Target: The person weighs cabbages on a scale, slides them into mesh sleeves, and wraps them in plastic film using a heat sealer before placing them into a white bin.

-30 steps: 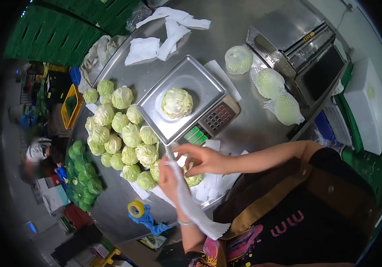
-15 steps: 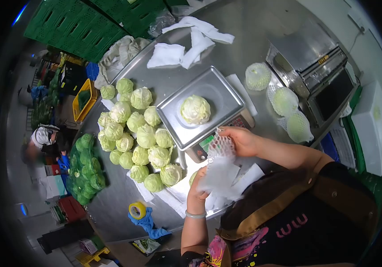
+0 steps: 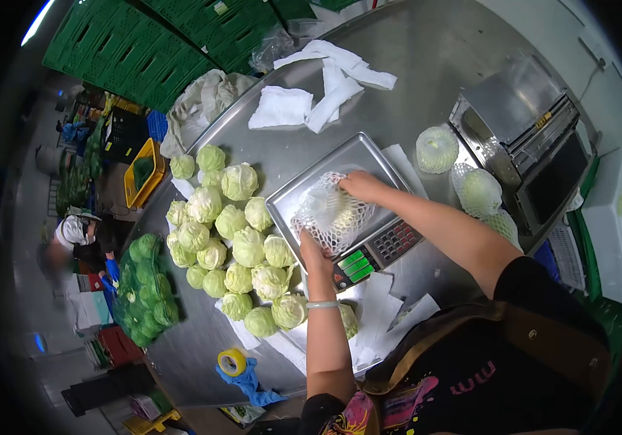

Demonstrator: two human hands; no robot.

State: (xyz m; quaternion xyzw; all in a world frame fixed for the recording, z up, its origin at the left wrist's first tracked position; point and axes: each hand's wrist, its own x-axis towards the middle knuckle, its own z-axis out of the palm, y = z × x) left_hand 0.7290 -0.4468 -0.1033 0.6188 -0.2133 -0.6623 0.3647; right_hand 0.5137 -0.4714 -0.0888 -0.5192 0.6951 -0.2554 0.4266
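Note:
A white foam net sleeve point(image 3: 318, 206) is stretched over the cabbage point(image 3: 343, 212) on the steel pan point(image 3: 358, 156) of a weighing scale; the cabbage shows only through the mesh. My right hand point(image 3: 360, 187) grips the net's far edge, fingers closed on it. My left hand point(image 3: 314, 254), with a bracelet at the wrist, holds the net's near edge beside the pan's lower rim; its fingertips are partly hidden. Left of the scale sits a pile of bare cabbages point(image 3: 248, 246). The scale's keypad point(image 3: 396, 241) and lit green display point(image 3: 357, 265) face me.
Netted cabbages point(image 3: 437, 150) stand right of the scale, beside a steel wrapping machine point(image 3: 517, 123). White foam sheets point(image 3: 282, 106) lie at the back and near my body. Yellow tape point(image 3: 232, 362) and a blue glove point(image 3: 251, 384) lie at the front edge. Another person point(image 3: 75, 232) is at far left.
Both hands have moved away from my body onto the scale, bringing the foam net from in front of the scale over the cabbage. The view has shifted slightly.

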